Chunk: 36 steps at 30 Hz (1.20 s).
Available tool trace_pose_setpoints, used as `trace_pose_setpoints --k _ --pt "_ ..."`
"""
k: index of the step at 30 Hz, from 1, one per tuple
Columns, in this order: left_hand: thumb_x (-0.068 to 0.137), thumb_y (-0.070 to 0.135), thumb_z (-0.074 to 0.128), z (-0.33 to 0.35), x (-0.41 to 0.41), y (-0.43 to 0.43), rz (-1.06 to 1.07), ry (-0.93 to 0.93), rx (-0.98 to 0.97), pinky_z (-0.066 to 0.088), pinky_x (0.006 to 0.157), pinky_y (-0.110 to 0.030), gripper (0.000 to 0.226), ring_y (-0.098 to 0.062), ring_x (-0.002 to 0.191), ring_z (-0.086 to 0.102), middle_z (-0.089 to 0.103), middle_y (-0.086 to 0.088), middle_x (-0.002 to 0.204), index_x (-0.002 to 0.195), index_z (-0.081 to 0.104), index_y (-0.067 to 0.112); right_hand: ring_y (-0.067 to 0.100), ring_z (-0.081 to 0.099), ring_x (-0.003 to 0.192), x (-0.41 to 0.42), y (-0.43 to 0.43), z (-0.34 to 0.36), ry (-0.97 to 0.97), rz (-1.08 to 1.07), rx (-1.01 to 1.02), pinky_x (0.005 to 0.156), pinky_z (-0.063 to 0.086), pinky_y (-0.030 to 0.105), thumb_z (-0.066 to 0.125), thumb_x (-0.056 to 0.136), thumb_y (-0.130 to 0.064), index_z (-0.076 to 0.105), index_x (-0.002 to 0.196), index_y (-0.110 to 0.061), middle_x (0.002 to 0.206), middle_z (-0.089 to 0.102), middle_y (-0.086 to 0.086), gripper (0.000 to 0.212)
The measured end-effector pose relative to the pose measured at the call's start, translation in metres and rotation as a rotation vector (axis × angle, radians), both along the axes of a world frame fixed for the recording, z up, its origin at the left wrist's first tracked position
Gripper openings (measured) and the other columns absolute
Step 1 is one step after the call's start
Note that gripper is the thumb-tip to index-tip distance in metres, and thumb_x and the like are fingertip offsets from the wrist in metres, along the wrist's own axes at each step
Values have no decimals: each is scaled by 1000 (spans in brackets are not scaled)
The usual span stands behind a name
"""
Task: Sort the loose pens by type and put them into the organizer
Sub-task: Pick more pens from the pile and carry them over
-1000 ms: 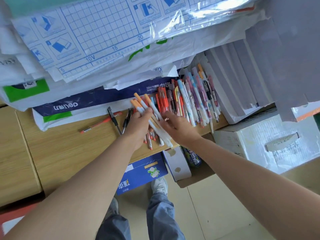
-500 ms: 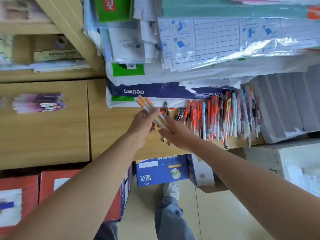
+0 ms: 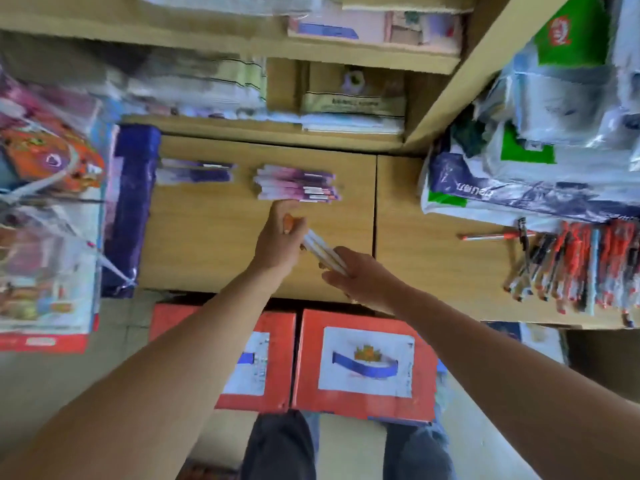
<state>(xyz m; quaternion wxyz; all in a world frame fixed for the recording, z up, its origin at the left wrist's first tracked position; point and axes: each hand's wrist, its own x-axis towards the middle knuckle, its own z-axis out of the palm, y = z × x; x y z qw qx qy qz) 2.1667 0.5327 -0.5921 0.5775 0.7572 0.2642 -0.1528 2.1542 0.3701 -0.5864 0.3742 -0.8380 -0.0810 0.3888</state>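
My left hand (image 3: pixel 278 239) grips a small bundle of white pens with orange caps (image 3: pixel 320 251) above the wooden counter (image 3: pixel 207 244). My right hand (image 3: pixel 362 277) holds the bundle's other end between thumb and fingers. Just beyond my left hand lies a sorted pile of pink and purple pens (image 3: pixel 298 185). A second pile of purple pens (image 3: pixel 195 173) lies further left. The heap of loose red, black and blue pens (image 3: pixel 571 265) lies along the counter's front edge at the far right. The view is blurred.
A single red pen (image 3: pixel 491 236) lies left of the heap. Stacked paper packs (image 3: pixel 519 192) fill the right back. A dark blue package (image 3: pixel 130 202) and bagged goods border the left. Red boxes (image 3: pixel 363 362) stand on the floor below the counter.
Both hands have carried the white pens leftwards, away from the loose heap, to the counter section with the sorted piles. The view has swung left with them.
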Motion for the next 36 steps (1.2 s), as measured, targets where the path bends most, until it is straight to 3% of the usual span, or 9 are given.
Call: trace_pose_setpoints --k 2,4,7,11,16,19,24,31,36 --pt "97 22 53 -1 -5 33 7 7 30 44 44 -13 34 -21 77 61 59 -8 108 129 46 15 8 46 53 -1 33 -2 2 -30 12 53 38 23 59 92 -22 57 111 -9 70 50 -5 23" --pt "96 23 54 -5 -9 57 32 13 42 54 54 -24 29 -23 83 64 59 -11 115 123 50 13 12 48 58 0 59 -4 11 -4 -7 56 40 25 59 92 -23 57 111 -8 76 53 -2 24" --pt "96 21 54 -13 -16 78 51 55 -40 58 65 -37 22 -23 80 64 58 -15 116 115 55 9 21 51 67 2 84 -9 41 50 -56 63 43 32 59 93 -25 56 110 -7 86 56 7 25" --pt "97 21 53 -21 -24 94 89 57 -77 56 73 -43 37 -19 73 62 53 -14 125 128 45 4 25 53 70 7 97 -16 70 53 -99 64 44 36 57 94 -29 54 103 -7 86 58 11 24" --pt "95 21 49 -28 -43 121 -59 143 120 50 93 -41 25 -27 109 62 61 -7 121 118 58 13 23 48 65 15 113 -23 43 -5 -178 57 38 32 51 96 -28 45 91 -9 82 52 10 21" --pt "95 18 48 -33 -54 140 -191 135 327 45 94 -33 26 -24 114 57 62 -6 122 116 62 12 23 45 69 19 131 -26 -5 24 -230 50 30 27 50 96 -26 43 89 -9 90 47 10 20" --pt "91 20 55 -50 -66 181 -326 105 650 39 103 -42 39 -30 127 43 54 -7 134 129 56 14 25 46 79 25 174 -41 -11 31 -284 54 30 28 50 96 -26 50 95 -7 98 45 11 19" --pt "84 17 48 -71 -68 231 -410 -11 719 34 100 -41 44 -35 120 47 55 -13 126 126 56 11 27 52 86 20 246 -63 -104 -61 -348 62 38 31 53 92 -22 49 115 -4 109 53 14 30" --pt "89 13 53 -71 -59 244 -435 -32 660 44 93 -39 46 -29 114 47 50 -12 118 135 47 15 34 54 101 13 272 -72 -192 -147 -354 72 44 38 61 86 -17 39 119 -4 113 51 16 42"
